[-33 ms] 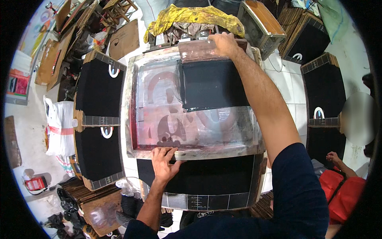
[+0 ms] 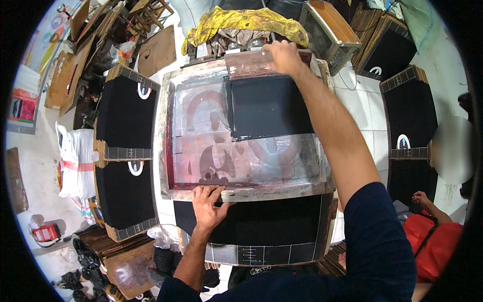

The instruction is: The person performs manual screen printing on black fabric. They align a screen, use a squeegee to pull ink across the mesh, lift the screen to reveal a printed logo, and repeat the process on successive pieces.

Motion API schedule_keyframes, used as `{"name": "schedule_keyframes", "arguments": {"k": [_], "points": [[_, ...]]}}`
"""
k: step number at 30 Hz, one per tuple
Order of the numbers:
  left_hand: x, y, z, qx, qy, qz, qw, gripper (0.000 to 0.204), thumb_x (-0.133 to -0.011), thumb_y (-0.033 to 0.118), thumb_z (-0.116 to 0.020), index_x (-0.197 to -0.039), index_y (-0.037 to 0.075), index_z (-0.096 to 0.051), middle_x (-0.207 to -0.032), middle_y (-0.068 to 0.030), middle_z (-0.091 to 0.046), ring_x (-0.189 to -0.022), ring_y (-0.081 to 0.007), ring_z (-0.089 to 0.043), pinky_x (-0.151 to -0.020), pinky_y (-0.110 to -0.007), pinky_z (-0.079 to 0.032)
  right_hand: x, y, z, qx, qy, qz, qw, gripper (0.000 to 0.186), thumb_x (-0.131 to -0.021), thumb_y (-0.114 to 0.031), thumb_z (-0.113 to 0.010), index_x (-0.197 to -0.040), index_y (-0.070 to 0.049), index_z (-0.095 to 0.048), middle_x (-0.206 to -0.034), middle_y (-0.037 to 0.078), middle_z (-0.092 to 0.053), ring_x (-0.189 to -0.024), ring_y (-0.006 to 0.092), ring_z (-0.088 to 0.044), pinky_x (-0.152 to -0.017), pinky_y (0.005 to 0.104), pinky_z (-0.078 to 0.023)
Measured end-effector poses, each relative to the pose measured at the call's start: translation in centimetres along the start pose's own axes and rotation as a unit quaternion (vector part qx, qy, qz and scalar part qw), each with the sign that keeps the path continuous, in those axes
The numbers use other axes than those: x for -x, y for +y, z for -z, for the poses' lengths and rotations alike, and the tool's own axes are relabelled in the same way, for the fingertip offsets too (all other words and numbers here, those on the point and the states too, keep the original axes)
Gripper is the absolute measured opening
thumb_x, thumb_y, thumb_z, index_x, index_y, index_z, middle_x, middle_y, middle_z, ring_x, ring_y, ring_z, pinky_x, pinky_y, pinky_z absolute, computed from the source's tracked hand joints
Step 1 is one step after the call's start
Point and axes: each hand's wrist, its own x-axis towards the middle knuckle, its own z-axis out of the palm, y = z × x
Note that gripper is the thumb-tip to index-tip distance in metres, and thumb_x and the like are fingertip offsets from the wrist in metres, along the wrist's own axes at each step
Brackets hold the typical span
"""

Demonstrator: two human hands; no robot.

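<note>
A screen-printing frame [image 2: 163, 146] with a pale wooden border lies in front of me, its mesh showing curved, figure-like stencil shapes. At the near rail my left hand [image 2: 207, 206] is closed on the frame, fingers over the wood and thumb below. My right hand [image 2: 283, 56] reaches to the far side and grips the top of a wide brown squeegee [image 2: 245, 66]. Its lower edge meets a dark rectangle [image 2: 269, 108] on the mesh; whether this is ink or a sheet I cannot tell. Black fabric on a printing board [image 2: 271, 221] shows below the near rail.
Boards with black printed fabric stand at the left [image 2: 126, 113] and right [image 2: 410, 110]. A yellow stained cloth [image 2: 246, 25] covers equipment behind the frame. At the lower right is a person in red [image 2: 432, 241]. A white sack [image 2: 78, 161] stands farther left.
</note>
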Motion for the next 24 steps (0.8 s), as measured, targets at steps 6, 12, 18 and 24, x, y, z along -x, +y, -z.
{"name": "schedule_keyframes", "arguments": {"k": [6,12,18,24], "points": [[-0.9,0.2,0.4,-0.012,0.013,-0.023,1.0,0.05,-0.065,0.028,-0.095,-0.109,0.01,-0.08,-0.101,-0.0048,-0.071,-0.097,-0.0274,-0.06,-0.091,-0.046,-0.043,20.9,-9.8,0.3,-0.088,0.238,-0.06,0.965,0.062,-0.081,-0.023,-0.083,-0.139,-0.012,-0.064,-0.132,0.015,-0.061,-0.131,0.0362,-0.051,-0.114,0.0537,-0.035],[-4.1,4.0,10.0,-0.035,0.009,-0.054,0.998,0.07,-0.065,0.063,-0.09,-0.106,0.007,-0.08,-0.1,-0.0092,-0.074,-0.101,-0.0295,-0.063,-0.094,-0.05,-0.037,32.0,-19.3,7.7,-0.051,0.285,-0.052,0.956,0.043,-0.093,-0.037,-0.076,-0.126,-0.01,-0.071,-0.116,0.013,-0.066,-0.115,0.0333,-0.061,-0.098,0.0485,-0.045],[-5.6,-0.5,16.7,-0.073,0.408,-0.109,0.904,0.067,-0.084,0.04,-0.088,-0.136,0.004,-0.065,-0.132,-0.0182,-0.062,-0.124,-0.0357,-0.056,-0.114,-0.055,-0.035,20.7,-19.1,20.7,-0.004,0.418,-0.014,0.909,0.034,-0.098,-0.041,-0.071,-0.108,-0.008,-0.074,-0.1,0.011,-0.071,-0.097,0.0312,-0.069,-0.085,0.0455,-0.053],[16.5,-25.4,1.2,0.117,0.175,0.416,0.884,0.03,-0.103,0.017,-0.069,-0.119,-0.008,-0.071,-0.109,-0.0257,-0.074,-0.101,-0.0391,-0.071,-0.097,-0.047,-0.055,15.0,-20.1,29.0,-0.003,0.261,-0.184,0.948,0.052,-0.102,-0.059,-0.055,-0.114,-0.013,-0.077,-0.099,0.01,-0.077,-0.101,0.0318,-0.073,-0.091,0.0486,-0.055]]}}
